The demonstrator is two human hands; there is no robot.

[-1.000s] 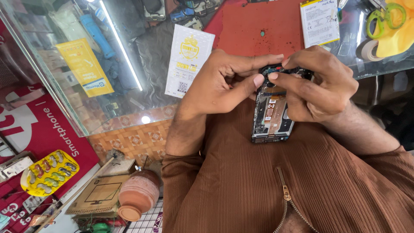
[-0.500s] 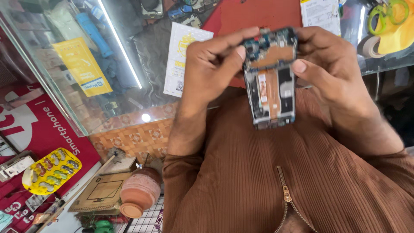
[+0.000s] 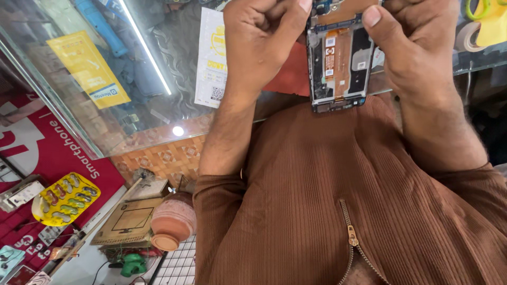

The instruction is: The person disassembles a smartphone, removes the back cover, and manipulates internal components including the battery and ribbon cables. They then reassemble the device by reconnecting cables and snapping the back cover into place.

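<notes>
Object: opened smartphone with exposed orange-and-black internals (image 3: 340,58), raised above glass counter (image 3: 105,121).
Left hand (image 3: 259,45): pinching its upper left edge.
Right hand (image 3: 417,53): gripping right edge.
Risk: slip; a fall could crack it on the glass.

The ribbed shirt (image 3: 338,200) is brown; the floor tiles (image 3: 158,153) show an orange geometric pattern; the blister pack (image 3: 63,199) is yellow, the clay pot (image 3: 173,221) terracotta.

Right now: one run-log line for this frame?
left hand: grips opened phone top-left | right hand: grips its right edge | phone: upright, internals facing camera, above glass counter
</notes>
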